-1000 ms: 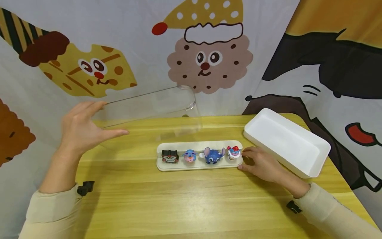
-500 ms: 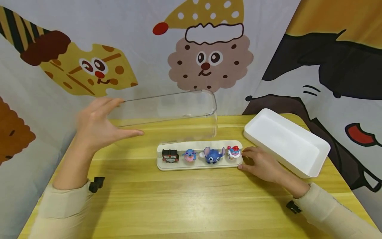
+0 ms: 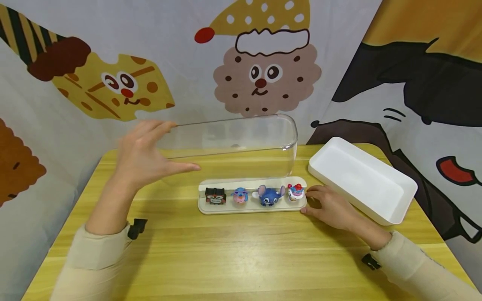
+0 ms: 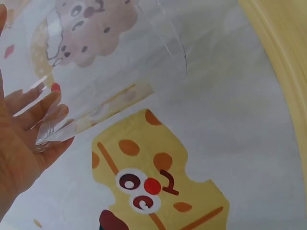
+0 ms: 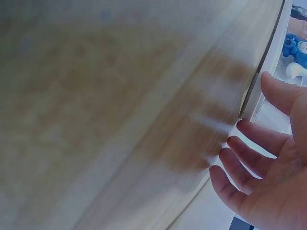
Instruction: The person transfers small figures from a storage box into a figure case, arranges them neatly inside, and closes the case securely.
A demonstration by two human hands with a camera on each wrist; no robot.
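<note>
My left hand [image 3: 144,156] grips one end of a long clear plastic cover [image 3: 241,162], thumb in front and fingers behind. In the left wrist view the fingers show through the clear plastic [image 4: 108,110]. The cover is raised, its open side toward me, behind and above a shallow white base [image 3: 244,211]. On that base stand several small figures in a row: a dark boxy one [image 3: 215,196], a pink and blue one [image 3: 239,196], a blue big-eared one [image 3: 269,195] and a cupcake-like one [image 3: 295,192]. My right hand [image 3: 331,207] holds the base's right end between thumb and fingertips.
A white rectangular tray [image 3: 361,179] stands at an angle behind my right hand. Wood-grain table [image 3: 241,255] extends in front of the base. A cloth with cartoon prints [image 3: 180,83] hangs along the table's back edge.
My left hand has carried the clear cover to the right, so it now hangs behind most of the base. My right hand and the figures have stayed put.
</note>
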